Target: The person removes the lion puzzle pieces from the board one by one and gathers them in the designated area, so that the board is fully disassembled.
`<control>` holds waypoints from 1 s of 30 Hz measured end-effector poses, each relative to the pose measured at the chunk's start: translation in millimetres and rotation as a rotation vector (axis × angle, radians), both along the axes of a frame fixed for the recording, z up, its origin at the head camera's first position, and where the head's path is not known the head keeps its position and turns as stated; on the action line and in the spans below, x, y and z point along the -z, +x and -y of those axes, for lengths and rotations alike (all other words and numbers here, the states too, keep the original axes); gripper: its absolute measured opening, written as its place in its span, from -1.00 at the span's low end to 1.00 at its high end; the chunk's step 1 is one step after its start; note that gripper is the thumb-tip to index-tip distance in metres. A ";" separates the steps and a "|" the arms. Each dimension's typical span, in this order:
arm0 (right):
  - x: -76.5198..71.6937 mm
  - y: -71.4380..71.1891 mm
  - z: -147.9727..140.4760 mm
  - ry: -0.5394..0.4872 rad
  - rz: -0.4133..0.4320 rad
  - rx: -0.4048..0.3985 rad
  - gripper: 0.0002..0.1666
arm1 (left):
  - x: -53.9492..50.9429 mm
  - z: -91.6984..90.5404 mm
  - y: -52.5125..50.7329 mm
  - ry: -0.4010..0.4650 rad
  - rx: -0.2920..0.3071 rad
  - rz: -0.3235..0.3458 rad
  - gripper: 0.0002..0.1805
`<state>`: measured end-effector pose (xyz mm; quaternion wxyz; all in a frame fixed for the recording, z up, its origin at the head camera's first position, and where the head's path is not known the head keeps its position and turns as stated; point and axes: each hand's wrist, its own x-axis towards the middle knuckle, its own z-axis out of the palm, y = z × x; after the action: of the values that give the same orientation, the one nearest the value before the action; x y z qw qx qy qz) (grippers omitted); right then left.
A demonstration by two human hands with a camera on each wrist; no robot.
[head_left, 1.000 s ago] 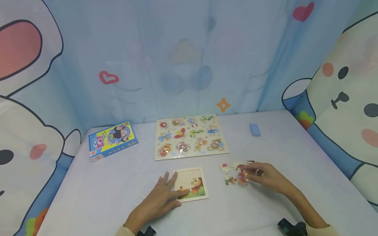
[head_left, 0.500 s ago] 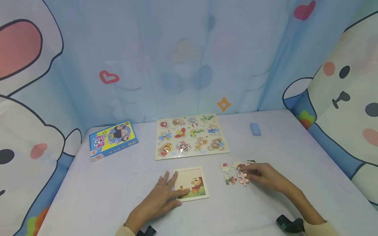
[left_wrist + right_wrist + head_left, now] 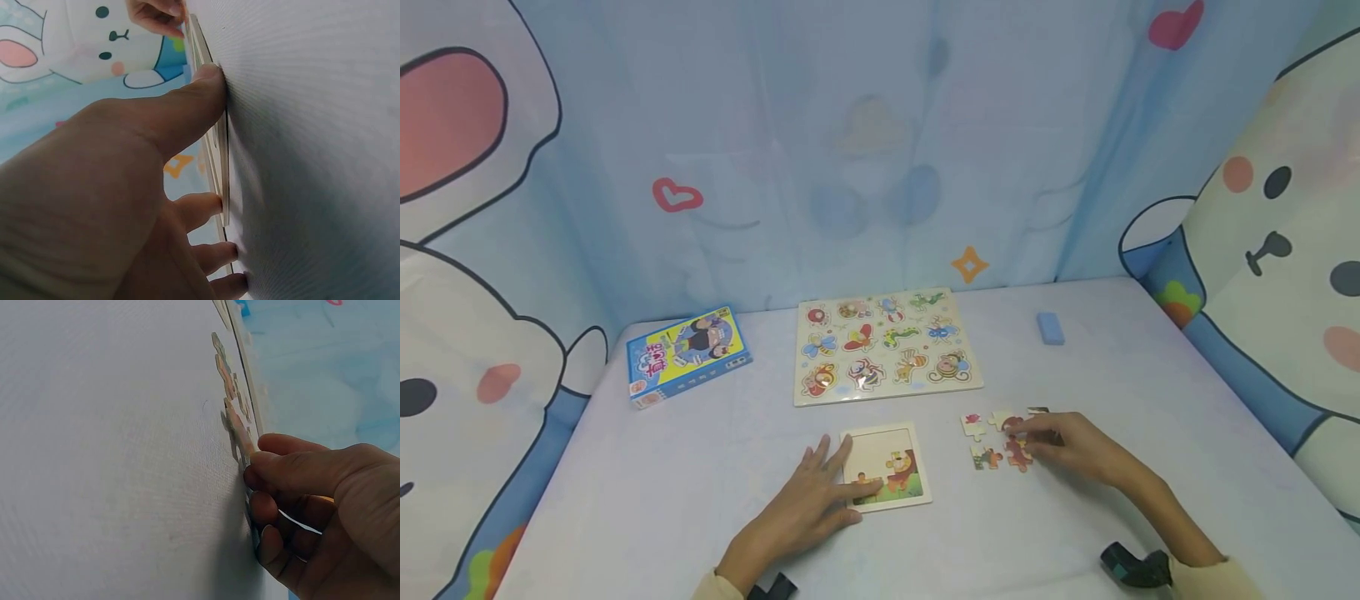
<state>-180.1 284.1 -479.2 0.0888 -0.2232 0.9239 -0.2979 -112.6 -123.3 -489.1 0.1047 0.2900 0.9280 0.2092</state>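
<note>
My left hand (image 3: 808, 504) rests with spread, straight fingers on the left side of a small wooden jigsaw tray (image 3: 880, 443). The thumb lies at its near edge in the left wrist view. Inside the tray, joined pieces (image 3: 901, 475) show a bear-like animal over green; the upper part is bare wood. To the right, my right hand (image 3: 1075, 450) pinches a reddish-brown jigsaw piece (image 3: 1018, 454) between thumb and index finger. In the right wrist view the pinched piece (image 3: 236, 424) is tilted just off the cloth. Loose jigsaw pieces (image 3: 973, 427) lie beside it, partly hidden by the fingers.
Behind the tray lies a large picture board (image 3: 887, 348) with insect figures. A blue and yellow box (image 3: 688, 354) stands at the back left. The small blue block (image 3: 1050, 328) sits at the back right. A blue printed curtain (image 3: 880, 150) closes off the table's far edge.
The pinched piece tipped so its face turned pale pink with glare, then tipped back to reddish-brown. My right forearm shifted slightly left; the left hand stayed put.
</note>
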 end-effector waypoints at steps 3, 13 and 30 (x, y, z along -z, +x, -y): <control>-0.5 0.1 -0.4 -0.001 -0.005 0.003 -0.63 | 0.2 -0.7 -0.5 0.000 0.000 -0.001 -0.52; -8.5 6.0 27.3 -0.089 -0.045 0.044 -0.67 | -1.4 -0.7 -1.3 -0.006 0.006 0.006 -0.52; 16.2 11.0 153.7 -0.035 -0.209 -0.182 -0.64 | -1.5 7.2 1.8 -0.001 0.005 -0.005 -0.54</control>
<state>-169.0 130.4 -495.4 0.0147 -0.3376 0.8986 -0.2797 -110.8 -130.5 -487.6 0.1031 0.2928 0.9276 0.2077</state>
